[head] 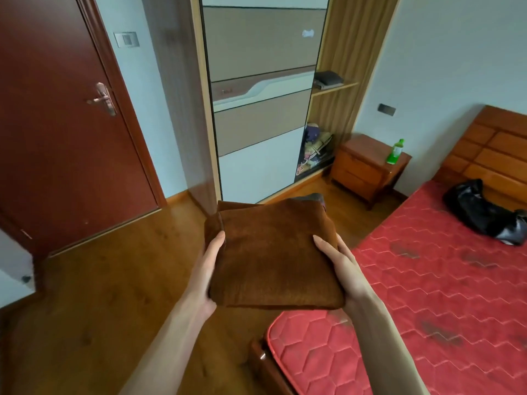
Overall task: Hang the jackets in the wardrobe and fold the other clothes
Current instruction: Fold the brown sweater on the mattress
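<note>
**Folded brown garment held in both hands in front of the wardrobe**

The garment (271, 252), a thick brown folded square, sits at the centre of the view, held in the air above the floor (114, 280) and just off the near corner of the bed (427, 280). A second, darker layer peeks out at its far edge, toward 12 o'clock.

The left hand (206, 269) grips the garment's 9 o'clock edge, thumb on top and fingers hidden beneath. The right hand (339, 269) grips the 3 o'clock edge the same way, thumb lying on the cloth.

Beyond the garment, at 12 o'clock, stands the wardrobe (256, 109), its sliding panel covering the left part and its right part open. On an open shelf lies a dark folded pile (328, 78); lower down is a heap of mixed items (313, 146), too small to tell apart.

At 2 o'clock is a nightstand (368, 169) with a green bottle (395, 152) upright on it. At 3 o'clock a black jacket (484, 212) lies crumpled on the bed's red mattress, near the headboard (484, 143). At 10 o'clock is a dark red door (57, 138), closed.
</note>
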`<act>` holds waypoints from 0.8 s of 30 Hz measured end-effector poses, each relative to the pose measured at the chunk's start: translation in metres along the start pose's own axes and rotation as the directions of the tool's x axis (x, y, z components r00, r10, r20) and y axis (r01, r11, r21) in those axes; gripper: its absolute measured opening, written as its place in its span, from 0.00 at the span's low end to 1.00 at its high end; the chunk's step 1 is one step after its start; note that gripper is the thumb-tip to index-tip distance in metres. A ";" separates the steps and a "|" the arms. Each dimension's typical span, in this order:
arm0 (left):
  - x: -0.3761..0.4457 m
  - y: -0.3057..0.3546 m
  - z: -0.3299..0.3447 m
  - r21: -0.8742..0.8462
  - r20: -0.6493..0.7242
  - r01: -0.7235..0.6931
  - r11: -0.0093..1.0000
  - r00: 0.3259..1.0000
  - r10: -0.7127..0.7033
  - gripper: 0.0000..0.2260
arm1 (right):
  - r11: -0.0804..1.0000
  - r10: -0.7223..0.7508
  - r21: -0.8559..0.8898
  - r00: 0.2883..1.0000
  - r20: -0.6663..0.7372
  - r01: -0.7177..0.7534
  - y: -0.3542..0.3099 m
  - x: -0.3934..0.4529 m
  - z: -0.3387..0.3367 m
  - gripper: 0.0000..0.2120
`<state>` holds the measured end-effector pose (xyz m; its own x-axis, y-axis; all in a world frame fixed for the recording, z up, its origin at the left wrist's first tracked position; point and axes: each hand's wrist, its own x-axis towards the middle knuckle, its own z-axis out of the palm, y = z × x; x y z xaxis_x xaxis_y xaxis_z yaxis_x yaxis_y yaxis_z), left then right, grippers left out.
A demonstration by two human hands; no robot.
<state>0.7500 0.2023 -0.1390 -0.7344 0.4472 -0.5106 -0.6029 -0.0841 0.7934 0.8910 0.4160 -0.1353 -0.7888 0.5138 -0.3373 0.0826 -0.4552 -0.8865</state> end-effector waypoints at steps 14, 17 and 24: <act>0.184 0.083 0.006 0.022 0.131 0.075 0.997 0.988 -0.078 0.27 | 0.994 -0.049 0.093 0.985 -0.167 0.065 -0.011 0.155 0.041 0.30; 0.236 0.110 0.023 0.034 0.172 0.104 0.994 0.979 -0.109 0.27 | 0.993 -0.046 0.097 0.970 -0.237 0.070 -0.029 0.201 0.038 0.38; 0.343 0.175 0.060 0.028 0.267 0.109 0.994 0.957 -0.113 0.26 | 0.984 -0.115 0.097 0.953 -0.280 0.148 -0.080 0.294 0.051 0.29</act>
<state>0.4113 0.3948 -0.1557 -0.5516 0.6755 -0.4894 -0.6703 -0.0098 0.7420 0.6219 0.5665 -0.1471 -0.5908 0.7458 -0.3078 -0.0945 -0.4428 -0.8916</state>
